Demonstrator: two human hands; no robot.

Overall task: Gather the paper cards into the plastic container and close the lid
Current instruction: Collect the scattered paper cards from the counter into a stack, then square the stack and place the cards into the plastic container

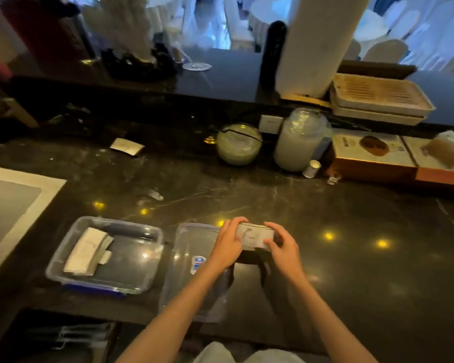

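A stack of white paper cards (254, 235) is held just above the dark counter between my left hand (227, 244) and my right hand (281, 246), each gripping one end. To the left stands the clear plastic container (131, 273), open, with a pile of white cards (87, 251) lying in its left half. Its clear lid (192, 239), with a blue label, lies flat on the counter between the container and my hands; my left forearm crosses over it. One more card (127, 146) lies far back on the left of the counter.
A white-bordered mat (24, 205) lies at the left edge. At the back right stand two cloudy glass jars (298, 145), a small white bottle (312, 169), brown boxes (372, 158) and stacked trays (378, 100). A raised dark ledge (220, 79) runs behind.
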